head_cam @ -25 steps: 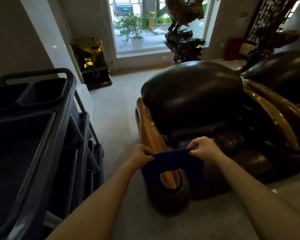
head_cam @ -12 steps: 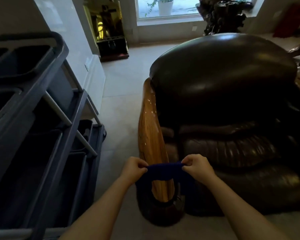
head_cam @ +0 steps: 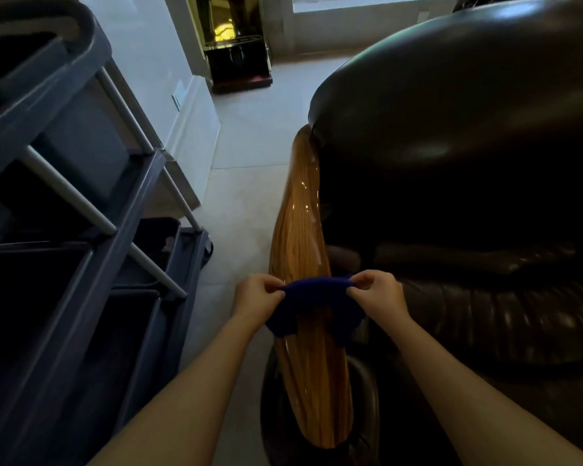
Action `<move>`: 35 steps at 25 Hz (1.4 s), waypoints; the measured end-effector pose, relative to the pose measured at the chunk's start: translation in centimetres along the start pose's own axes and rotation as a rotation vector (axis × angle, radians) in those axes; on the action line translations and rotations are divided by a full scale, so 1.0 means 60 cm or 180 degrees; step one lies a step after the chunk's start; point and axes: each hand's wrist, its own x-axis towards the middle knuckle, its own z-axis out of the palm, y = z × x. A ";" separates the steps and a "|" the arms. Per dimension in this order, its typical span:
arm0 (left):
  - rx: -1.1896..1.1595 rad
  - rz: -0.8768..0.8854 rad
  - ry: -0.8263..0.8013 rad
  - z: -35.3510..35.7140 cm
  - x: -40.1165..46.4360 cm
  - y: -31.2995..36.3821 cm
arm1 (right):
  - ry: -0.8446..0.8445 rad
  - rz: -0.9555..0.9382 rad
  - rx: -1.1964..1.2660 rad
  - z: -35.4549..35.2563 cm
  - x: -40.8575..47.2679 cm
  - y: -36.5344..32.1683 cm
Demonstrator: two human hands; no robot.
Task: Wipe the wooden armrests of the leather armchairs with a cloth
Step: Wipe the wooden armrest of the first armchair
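A dark blue cloth [head_cam: 313,302] is stretched across the glossy wooden armrest [head_cam: 300,230] of a dark brown leather armchair [head_cam: 468,146]. My left hand [head_cam: 256,297] pinches the cloth's left end and my right hand [head_cam: 379,294] pinches its right end. The cloth's two ends hang down on either side of the armrest, about midway along its length. The armrest runs from the chair's back down toward me, ending in a rounded tip [head_cam: 320,428].
A grey cleaning cart [head_cam: 81,203] with bins and shelves stands close on the left. A strip of pale tiled floor [head_cam: 243,196] runs between cart and armchair. A white wall corner [head_cam: 169,79] and a gold-and-black stand [head_cam: 236,45] lie ahead.
The view has come closer and tilted down over the armrest. Both hands kept hold of the cloth, which now sits higher along the armrest instead of near its front tip.
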 end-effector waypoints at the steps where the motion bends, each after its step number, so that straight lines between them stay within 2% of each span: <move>1: -0.0035 -0.0018 0.0036 0.005 0.016 -0.008 | -0.0030 -0.0005 0.0065 0.011 0.015 0.006; 4: -0.0234 -0.0029 0.0194 0.029 0.053 -0.033 | 0.0035 0.0053 0.0137 0.043 0.051 0.030; 7: -0.0330 0.0282 0.0617 0.068 0.070 -0.047 | 0.0434 -0.0063 0.0178 0.082 0.070 0.050; 9: -0.0113 0.0555 0.1096 0.102 0.074 -0.056 | 0.0808 -0.0448 -0.0036 0.116 0.071 0.061; 11: 0.0516 0.0898 0.1393 0.134 0.073 -0.067 | 0.0907 -0.0829 -0.0442 0.151 0.063 0.071; 14: 0.1435 0.1431 0.1173 0.171 0.078 -0.098 | 0.0616 -0.0956 -0.0724 0.195 0.064 0.090; 16: 0.1664 0.1484 0.1147 0.185 0.092 -0.112 | 0.0699 -0.1006 -0.0758 0.212 0.078 0.101; 21: 0.1572 0.1040 0.1250 0.186 0.145 -0.087 | 0.0940 -0.1169 -0.0898 0.218 0.125 0.077; 27: 0.1419 0.0926 0.1062 0.144 0.254 -0.034 | 0.0732 -0.1305 -0.0921 0.199 0.251 0.001; 35: 0.1338 0.0892 0.0949 0.111 0.468 0.053 | 0.0558 -0.1279 -0.1232 0.172 0.481 -0.082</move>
